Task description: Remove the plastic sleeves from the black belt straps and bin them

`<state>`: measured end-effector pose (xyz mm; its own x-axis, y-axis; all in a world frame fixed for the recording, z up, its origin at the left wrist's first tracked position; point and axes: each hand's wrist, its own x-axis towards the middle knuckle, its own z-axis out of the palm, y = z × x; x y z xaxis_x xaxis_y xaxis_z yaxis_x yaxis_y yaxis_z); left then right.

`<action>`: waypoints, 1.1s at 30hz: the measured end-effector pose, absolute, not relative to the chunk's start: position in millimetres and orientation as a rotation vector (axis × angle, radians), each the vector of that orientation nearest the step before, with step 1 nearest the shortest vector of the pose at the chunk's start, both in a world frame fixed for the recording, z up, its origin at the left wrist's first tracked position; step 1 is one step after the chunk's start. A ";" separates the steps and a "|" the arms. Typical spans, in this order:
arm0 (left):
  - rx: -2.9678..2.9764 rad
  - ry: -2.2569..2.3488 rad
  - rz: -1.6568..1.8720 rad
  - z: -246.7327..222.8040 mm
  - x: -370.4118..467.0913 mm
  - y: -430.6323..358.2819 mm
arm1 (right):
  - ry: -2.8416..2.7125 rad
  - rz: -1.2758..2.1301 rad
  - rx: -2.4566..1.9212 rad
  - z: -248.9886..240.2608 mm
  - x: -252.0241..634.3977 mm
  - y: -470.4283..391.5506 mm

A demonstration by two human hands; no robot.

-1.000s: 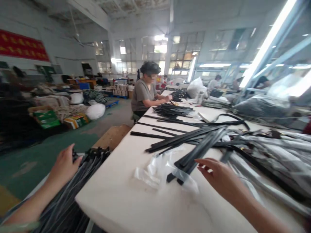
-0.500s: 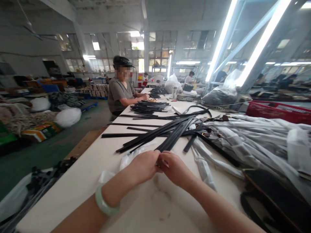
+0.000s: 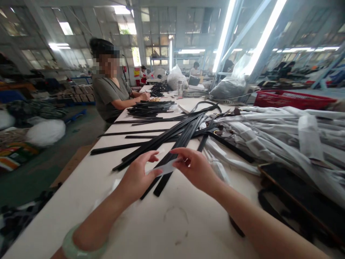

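We see a small strip of whitish, half-transparent plastic [image 3: 167,168]. It is spanned between the two hands, above the black straps. One end is pinched in the fingertips of the right hand [image 3: 192,167]; the other end reaches the thumb of the left hand [image 3: 134,176], whose fingers stand apart from this thumb. Below it we find the black straps [image 3: 164,137], long, flat and narrow, lying on the white table [image 3: 151,230]. Several are gathered in a loose bundle, which runs obliquely, and their near ends are spread unevenly. Under this bundle, we notice other straps lying more crosswise.
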<state>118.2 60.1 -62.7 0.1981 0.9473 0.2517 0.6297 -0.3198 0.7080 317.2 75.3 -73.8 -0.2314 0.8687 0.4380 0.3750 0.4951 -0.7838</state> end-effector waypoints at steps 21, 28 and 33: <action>2.191 1.356 1.032 -64.5 126.8 53.2 | -1.808 0.659 -0.928 -98.4 286.4 58.1; 2.193 1.521 1.157 -65.1 119.8 60.8 | -1.890 0.673 -0.877 -67.2 297.3 59.3; 2.071 1.611 1.207 -57.4 120.1 60.6 | -1.955 0.616 -0.771 -30.3 303.6 42.9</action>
